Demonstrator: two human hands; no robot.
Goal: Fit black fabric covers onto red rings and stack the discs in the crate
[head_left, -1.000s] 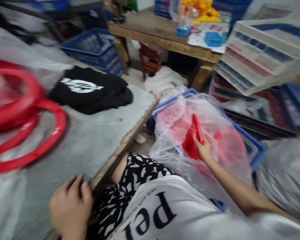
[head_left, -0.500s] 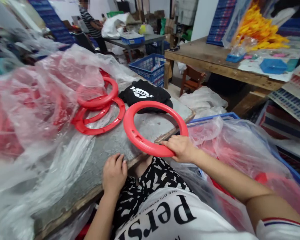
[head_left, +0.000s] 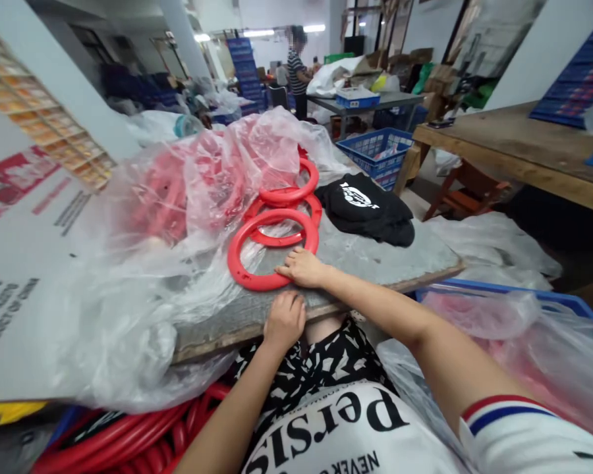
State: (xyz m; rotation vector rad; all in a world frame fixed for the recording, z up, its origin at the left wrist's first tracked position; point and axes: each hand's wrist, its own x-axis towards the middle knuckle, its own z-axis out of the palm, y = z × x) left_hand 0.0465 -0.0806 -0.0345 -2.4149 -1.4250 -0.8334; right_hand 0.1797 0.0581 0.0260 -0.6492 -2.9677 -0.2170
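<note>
the right hand (head_left: 302, 266) pinches a red plastic ring (head_left: 234, 253) beside the loosely bent left hand (head_left: 285, 319) on the grey worktop (head_left: 346, 253).

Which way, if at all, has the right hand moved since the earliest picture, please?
Yes: judged against the grey table, the right hand has moved left, from the blue crate to over the table.
</note>
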